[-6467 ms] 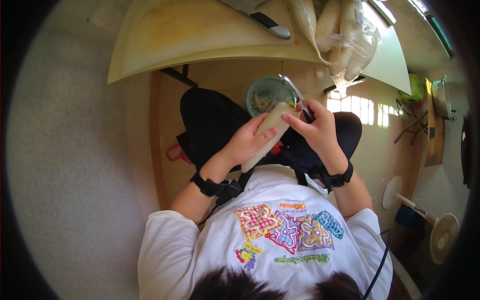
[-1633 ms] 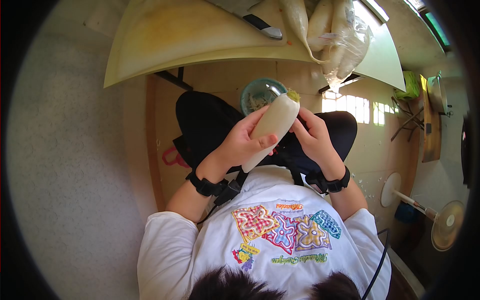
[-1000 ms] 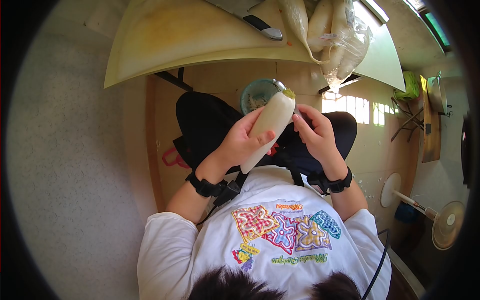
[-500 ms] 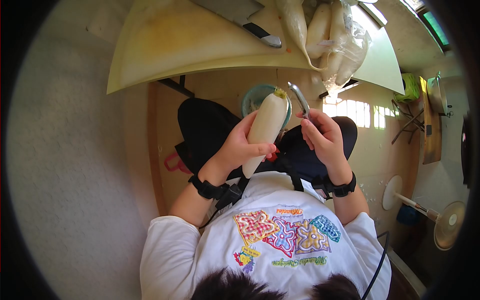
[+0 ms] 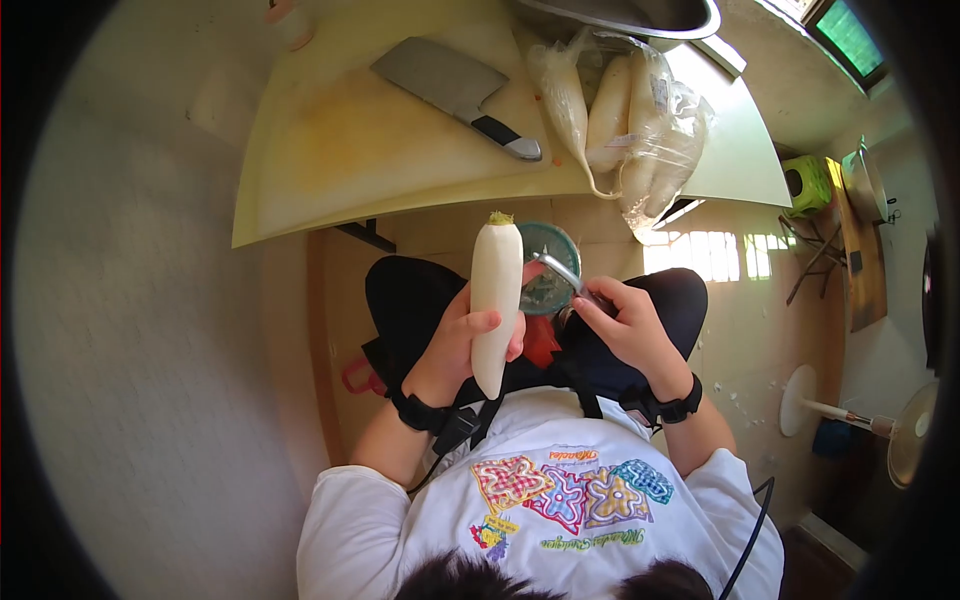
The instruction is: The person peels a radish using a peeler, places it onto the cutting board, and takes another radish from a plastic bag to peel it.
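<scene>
A white daikon radish [image 5: 496, 290] stands nearly upright in my left hand [image 5: 455, 345], its trimmed green top pointing away from me. My left fingers wrap round its lower half. In my right hand [image 5: 630, 325] is a silver peeler [image 5: 563, 275], gripped by its handle, with its head just right of the daikon and apart from it. Below the two, on the floor between my knees, sits a teal bin [image 5: 556, 297] with pale scraps inside; the daikon and peeler partly hide it.
Ahead is a table [image 5: 740, 165] with a cutting board [image 5: 330, 150], a cleaver [image 5: 455, 90] and a plastic bag of daikons [image 5: 650, 130]. A metal basin [image 5: 640, 18] stands at the back. To the right are a fan [image 5: 905, 435] and a folding stool [image 5: 815, 255].
My left hand has moved left and toward me, turning the daikon more upright. The peeler has come down and left, its head now nearer the daikon's side. More of the table shows.
</scene>
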